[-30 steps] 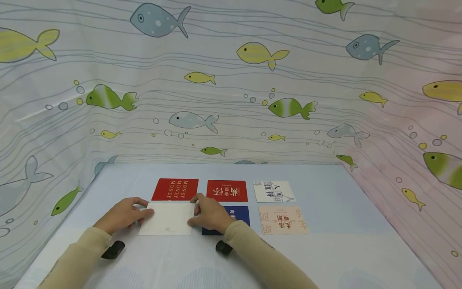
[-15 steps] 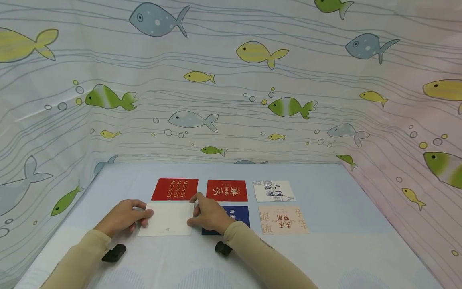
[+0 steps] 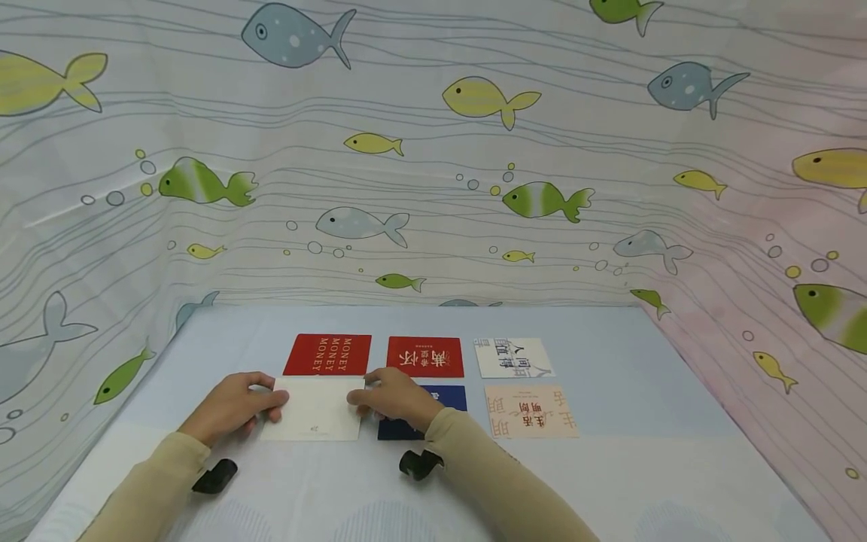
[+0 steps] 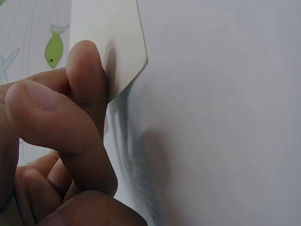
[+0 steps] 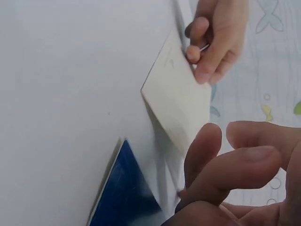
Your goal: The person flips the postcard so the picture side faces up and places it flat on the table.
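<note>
A cream-white card [image 3: 314, 410], blank but for a small mark near its front edge, lies between the two hands in the head view. My left hand [image 3: 233, 406] pinches its left edge, thumb on top; the left wrist view shows the card's corner [image 4: 124, 52] beside the fingers. At the right edge, my right hand [image 3: 400, 399] holds the card with the thumb over its face. In the right wrist view its curled fingers [image 5: 202, 150] overlap the card's end. Part of a dark blue card [image 3: 400, 430] is hidden under the right hand.
Behind lie a red MONEY card [image 3: 327, 354], another red card [image 3: 425, 357] and a white card [image 3: 515, 357] with blue lettering. A peach card [image 3: 531, 412] sits to the right. Fish-patterned cloth [image 3: 433, 181] encloses the table [image 3: 643, 421].
The right thumb has moved up along the card's right edge, and its index finger has shifted slightly right and down. The left hand has drawn back slightly. The card barely moves.
</note>
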Demonstrator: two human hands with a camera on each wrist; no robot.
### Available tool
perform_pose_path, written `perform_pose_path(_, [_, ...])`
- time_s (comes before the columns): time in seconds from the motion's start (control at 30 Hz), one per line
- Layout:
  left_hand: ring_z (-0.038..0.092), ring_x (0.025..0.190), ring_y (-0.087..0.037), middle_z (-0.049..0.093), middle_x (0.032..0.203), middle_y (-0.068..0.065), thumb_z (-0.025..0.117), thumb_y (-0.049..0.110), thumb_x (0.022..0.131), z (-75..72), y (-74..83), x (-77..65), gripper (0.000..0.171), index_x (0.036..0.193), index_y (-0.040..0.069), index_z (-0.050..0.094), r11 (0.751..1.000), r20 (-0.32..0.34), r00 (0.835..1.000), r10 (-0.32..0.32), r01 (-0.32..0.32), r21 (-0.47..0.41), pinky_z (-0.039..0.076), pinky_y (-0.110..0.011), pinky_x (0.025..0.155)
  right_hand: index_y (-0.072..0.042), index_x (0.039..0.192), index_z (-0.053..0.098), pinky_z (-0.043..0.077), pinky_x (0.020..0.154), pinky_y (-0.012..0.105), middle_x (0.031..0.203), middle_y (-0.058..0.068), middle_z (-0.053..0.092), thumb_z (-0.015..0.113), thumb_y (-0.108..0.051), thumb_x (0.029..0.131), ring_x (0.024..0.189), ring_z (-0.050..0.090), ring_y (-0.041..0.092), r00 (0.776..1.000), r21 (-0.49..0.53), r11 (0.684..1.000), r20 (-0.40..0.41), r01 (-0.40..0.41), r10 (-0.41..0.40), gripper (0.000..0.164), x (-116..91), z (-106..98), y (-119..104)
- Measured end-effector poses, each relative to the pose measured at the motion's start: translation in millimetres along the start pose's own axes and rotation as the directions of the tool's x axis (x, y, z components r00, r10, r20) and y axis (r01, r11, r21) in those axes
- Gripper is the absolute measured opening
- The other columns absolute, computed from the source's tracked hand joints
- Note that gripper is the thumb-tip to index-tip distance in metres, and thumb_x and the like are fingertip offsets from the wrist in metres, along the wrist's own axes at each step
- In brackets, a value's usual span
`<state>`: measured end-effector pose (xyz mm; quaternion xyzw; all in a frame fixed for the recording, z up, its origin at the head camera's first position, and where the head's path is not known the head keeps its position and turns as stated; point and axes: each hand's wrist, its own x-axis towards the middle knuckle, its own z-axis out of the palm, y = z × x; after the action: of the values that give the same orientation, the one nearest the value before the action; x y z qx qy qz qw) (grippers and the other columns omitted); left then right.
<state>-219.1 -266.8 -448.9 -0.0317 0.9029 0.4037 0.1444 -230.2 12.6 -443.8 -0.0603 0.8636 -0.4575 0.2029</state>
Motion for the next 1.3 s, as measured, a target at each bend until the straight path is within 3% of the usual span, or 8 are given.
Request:
perform_pose_path(0.13, [0.050,0.053,-0.016,0.069,0.072,0.000,0.070,0.036,0.095,0.6,0.6,-0.1,0.055,0.127,-0.005,0.052,1.000,-0.007,1.000,-0.007,0.007,0.002,0.038,-0.032,0.059,0.000,0.134,0.060,0.052,0.079,0.039,0.073,-0.001,0.072,0.076,-0.034,0.089,0.063,0.060,0.018,1.000,0.067,0.998,0.027,0.010,-0.012,0.058,-2.5,0.1,-0.1])
perform_pose_path(0.37, [0.051,0.055,-0.017,0.069,0.072,0.000,0.067,0.038,0.097,2.9,-0.4,1.5,0.056,0.129,-0.005,0.051,0.999,-0.021,0.999,-0.033,0.033,-0.005,0.039,-0.033,0.062,-0.003,0.128,0.062,0.041,0.104,0.053,0.075,-0.003,0.074,0.072,-0.032,0.093,0.060,0.067,0.019,1.000,0.114,0.993,0.015,0.025,-0.027,0.047,-1.7,2.7,1.4])
perform_pose_path(0.47, [0.051,0.057,-0.018,0.069,0.074,0.000,0.064,0.040,0.098,2.6,-0.5,1.9,0.055,0.128,-0.005,0.053,1.000,-0.032,0.999,-0.021,0.021,-0.008,0.039,-0.034,0.064,-0.006,0.123,0.063,0.036,0.109,0.056,0.076,-0.003,0.074,0.071,-0.031,0.094,0.062,0.069,0.019,0.999,0.141,0.989,0.007,0.036,-0.037,0.040,-1.4,2.4,1.9])
perform_pose_path(0.67, [0.051,0.061,-0.018,0.069,0.078,0.000,0.062,0.042,0.100,0.8,2.7,0.8,0.056,0.130,-0.005,0.056,1.000,-0.046,0.999,-0.001,0.000,-0.021,0.040,-0.033,0.066,-0.010,0.118,0.063,0.035,0.109,0.058,0.077,-0.003,0.074,0.069,-0.031,0.096,0.063,0.070,0.018,0.998,0.141,0.988,-0.006,0.068,-0.068,0.031,-0.3,1.3,2.7])
perform_pose_path(0.9, [0.051,0.066,-0.019,0.068,0.084,-0.001,0.056,0.060,0.098,-5.2,9.1,-6.7,0.063,0.123,0.002,0.061,1.000,-0.083,0.996,0.011,-0.014,-0.025,0.037,-0.035,0.067,-0.016,0.114,0.063,0.037,0.109,0.057,0.077,-0.006,0.073,0.067,-0.036,0.098,0.063,0.070,0.017,0.993,0.132,0.984,-0.033,0.120,-0.117,0.026,-0.3,1.0,3.3])
perform_pose_path(1.1, [0.053,0.067,-0.019,0.069,0.089,-0.002,0.052,0.062,0.099,-9.6,11.1,-13.4,0.064,0.120,0.003,0.063,0.998,-0.102,0.993,0.059,-0.062,-0.024,0.038,-0.035,0.069,-0.021,0.106,0.065,0.040,0.107,0.055,0.080,-0.007,0.074,0.064,-0.041,0.099,0.061,0.071,0.018,0.983,0.136,0.974,-0.056,0.184,-0.178,0.021,-4.2,-1.9,1.0])
perform_pose_path(1.3, [0.054,0.070,-0.018,0.067,0.093,-0.004,0.052,0.061,0.099,-13.8,11.9,-23.6,0.060,0.115,0.005,0.065,0.991,-0.142,0.982,0.127,-0.130,-0.011,0.041,-0.031,0.066,-0.023,0.107,0.073,0.043,0.103,0.052,0.083,-0.006,0.074,0.063,-0.044,0.099,0.059,0.069,0.015,0.965,0.094,0.962,-0.087,0.254,-0.247,0.024,-10.8,-4.3,-4.2])
